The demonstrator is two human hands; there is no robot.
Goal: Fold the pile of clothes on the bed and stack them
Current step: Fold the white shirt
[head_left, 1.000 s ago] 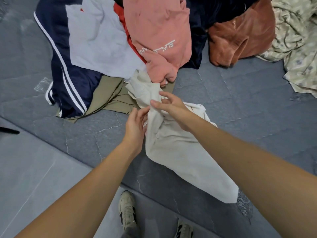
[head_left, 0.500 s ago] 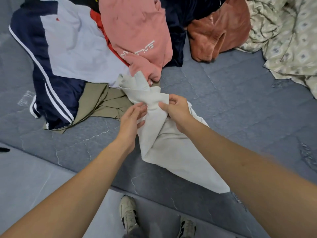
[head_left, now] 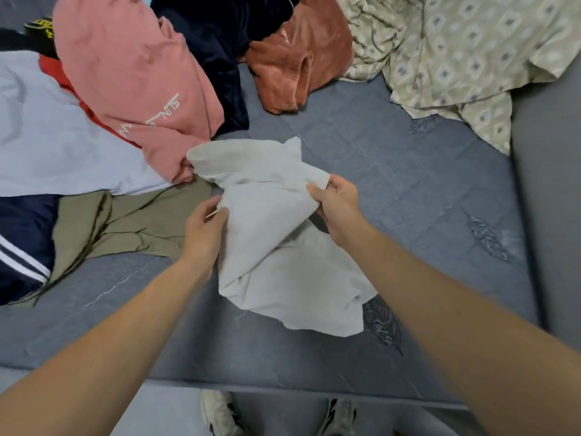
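Note:
A crumpled off-white garment (head_left: pixel 276 247) lies in the middle of the grey bed (head_left: pixel 393 171). My left hand (head_left: pixel 204 231) pinches its left edge. My right hand (head_left: pixel 338 206) grips its upper right edge, with the cloth stretched between both hands. Behind it sits the pile of clothes: a pink sweatshirt (head_left: pixel 132 73) with white lettering, a light blue top (head_left: pixel 47 146), olive trousers (head_left: pixel 135 221), a navy garment with white stripes (head_left: pixel 22 247), a dark navy piece (head_left: pixel 213 36) and a rust-brown garment (head_left: pixel 295 61).
A patterned beige sheet (head_left: pixel 465 58) is bunched at the back right. A grey raised edge (head_left: pixel 550 199) runs along the bed's right side. The mattress front edge (head_left: pixel 283 385) is near me, with my two shoes (head_left: pixel 220 413) on the floor below.
The off-white garment has been pulled free of the pile toward the bed's middle. My hands have moved apart along its top edge, spreading the cloth. The view has shifted right.

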